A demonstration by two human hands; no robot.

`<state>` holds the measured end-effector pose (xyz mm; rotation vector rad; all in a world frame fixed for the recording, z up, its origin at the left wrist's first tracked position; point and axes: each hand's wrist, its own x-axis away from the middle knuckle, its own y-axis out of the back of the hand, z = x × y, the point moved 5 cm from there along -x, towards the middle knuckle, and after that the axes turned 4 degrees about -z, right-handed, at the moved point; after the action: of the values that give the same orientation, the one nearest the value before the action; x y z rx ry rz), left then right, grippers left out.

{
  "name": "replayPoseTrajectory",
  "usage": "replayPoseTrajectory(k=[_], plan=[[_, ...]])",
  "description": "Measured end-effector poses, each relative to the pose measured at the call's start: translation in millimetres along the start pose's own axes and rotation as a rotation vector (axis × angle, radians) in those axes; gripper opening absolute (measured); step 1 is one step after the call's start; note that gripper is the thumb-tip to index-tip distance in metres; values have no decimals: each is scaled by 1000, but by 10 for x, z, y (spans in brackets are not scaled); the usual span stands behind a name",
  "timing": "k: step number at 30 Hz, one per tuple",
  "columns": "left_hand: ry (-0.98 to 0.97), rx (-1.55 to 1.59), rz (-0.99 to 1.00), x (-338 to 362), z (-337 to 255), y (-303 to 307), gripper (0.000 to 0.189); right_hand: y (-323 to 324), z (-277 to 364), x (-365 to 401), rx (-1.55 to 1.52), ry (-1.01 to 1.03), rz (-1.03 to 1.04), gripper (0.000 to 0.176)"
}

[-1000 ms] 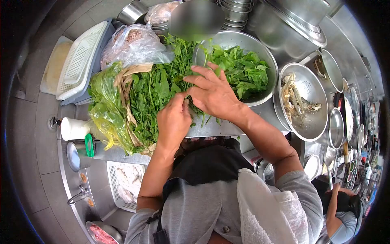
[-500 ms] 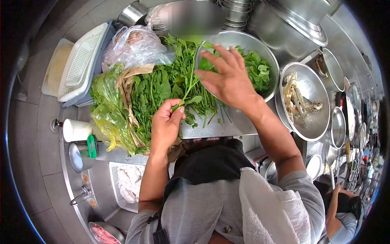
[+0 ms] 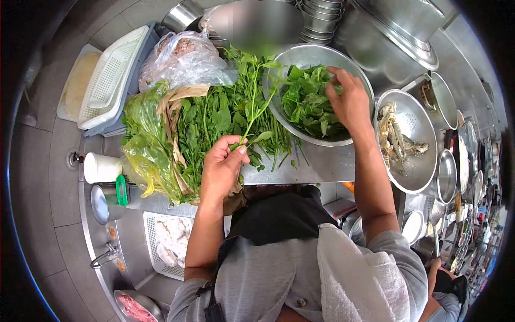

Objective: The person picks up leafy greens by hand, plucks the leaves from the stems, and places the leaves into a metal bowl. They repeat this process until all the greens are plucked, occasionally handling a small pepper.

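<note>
My left hand [image 3: 224, 163] pinches the lower end of a leafy green stem [image 3: 253, 110], which stands up and away from me. My right hand [image 3: 348, 102] is over the right side of a metal bowl [image 3: 316, 140], its curved fingers apart beside loose green leaves [image 3: 308, 99]. No leaf shows between those fingers. Left of the bowl lies a thick heap of leafy stems [image 3: 214, 110], partly wrapped in brown paper [image 3: 170, 129] and a yellowish plastic bag [image 3: 142, 155]. The heap's cut ends point toward the counter's near edge.
A colander [image 3: 410, 180] with fish pieces [image 3: 397, 134] stands right of the bowl. Behind are a bagged item [image 3: 185, 59], stacked metal containers [image 3: 322, 19] and a large pot [image 3: 370, 43]. White baskets [image 3: 110, 80] sit left. Another person [image 3: 448, 292] is at lower right.
My right hand has moved right, from beside the stem's upper part to over the leaves in the bowl. My left hand still holds the stem, nearly in place.
</note>
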<state>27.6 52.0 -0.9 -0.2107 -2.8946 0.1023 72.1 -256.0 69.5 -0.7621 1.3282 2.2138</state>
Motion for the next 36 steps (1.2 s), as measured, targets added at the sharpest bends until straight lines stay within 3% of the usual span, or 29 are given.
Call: replayPoseTrajectory(k=[1,6,11,17,20,24,27,30,36], plan=[[42,64,31,-9,6,5,16,48,-27,-18,105,-12,20,23],[120,309,189,-17,25,-67,17,59,558,-63,-238,329,-16,31],[119,383,217,18,25,-34,18,-177,535,-12,-299,371,47,22],[119,345,240,1,75,-110,19,-228,360,68,-466,43,113,13],[143,327,266,-24,79,-250,19,-295,155,174,-688,-296,181,10],[153,332,305,-48,92,-364,18,-247,35,220,-631,-333,181,12],[149,335,302,-55,64,-368,18,-58,155,182,-300,-24,200,13],[146,330,280,-35,42,-308,18,-48,143,225,-250,121,195,14],[164,294,299,3,122,-369,18,-165,-253,261,-510,-514,26,13]])
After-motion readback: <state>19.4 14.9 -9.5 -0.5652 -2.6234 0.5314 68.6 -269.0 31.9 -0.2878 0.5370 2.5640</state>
